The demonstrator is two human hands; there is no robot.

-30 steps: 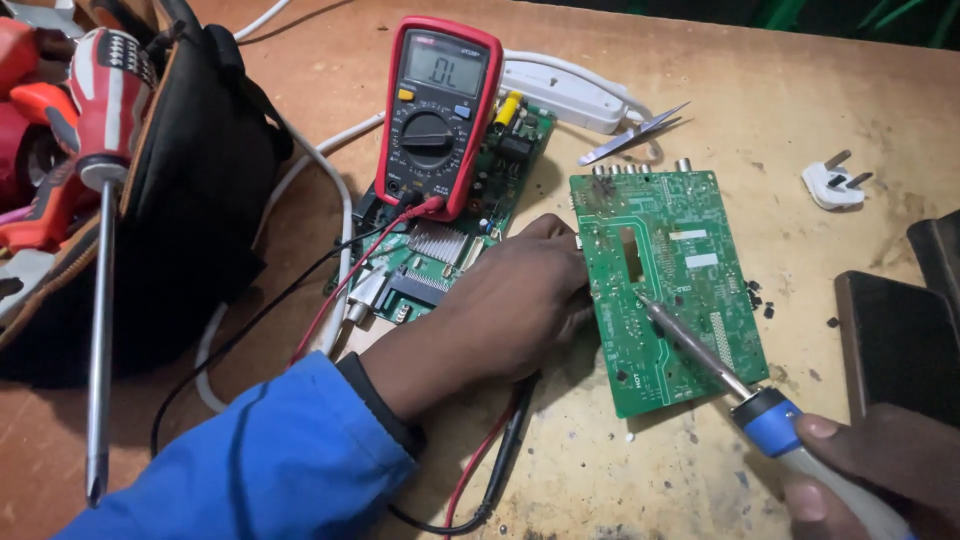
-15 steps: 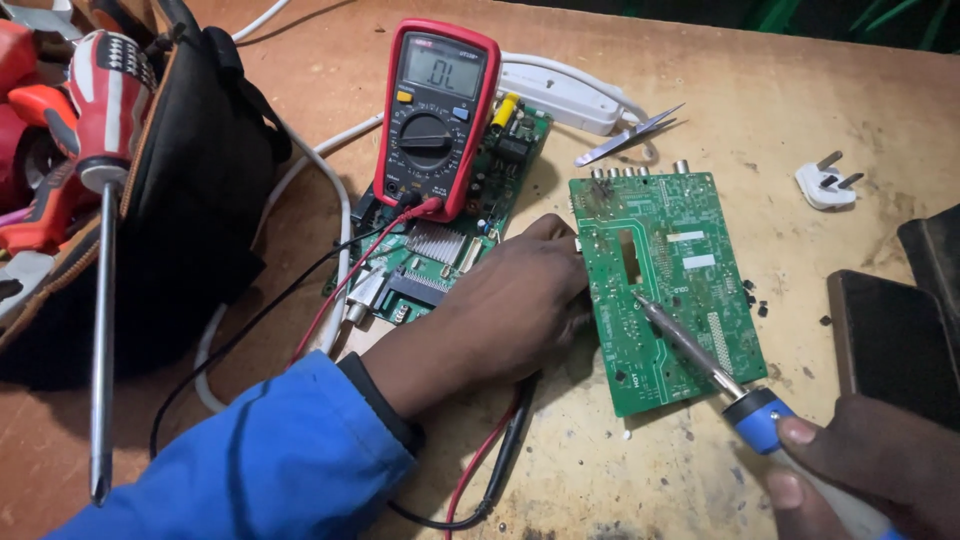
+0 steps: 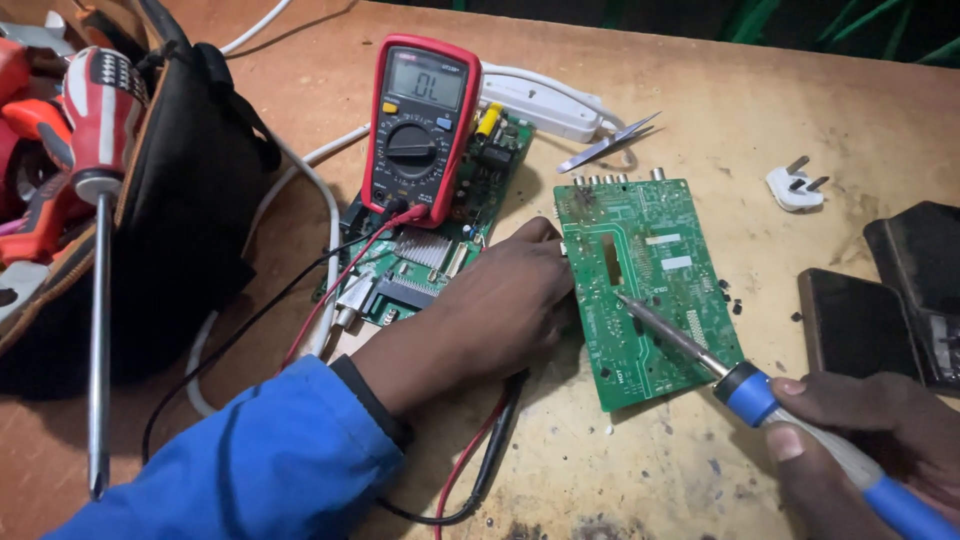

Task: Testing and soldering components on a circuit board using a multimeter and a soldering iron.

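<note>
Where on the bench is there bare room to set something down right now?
Bare wood lies between the green circuit board and the white plug, and along the front edge below the board, between the left hand and right hand. The left side is crowded: tool bag, multimeter, cables.

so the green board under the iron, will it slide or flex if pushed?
Probably slides: the board lies flat and loose on the wooden table, and the left hand presses its edge, likely to steady it. It looks thin, flat and rigid, so little flex and light. The iron tip touches its surface, held by the right hand.
</note>
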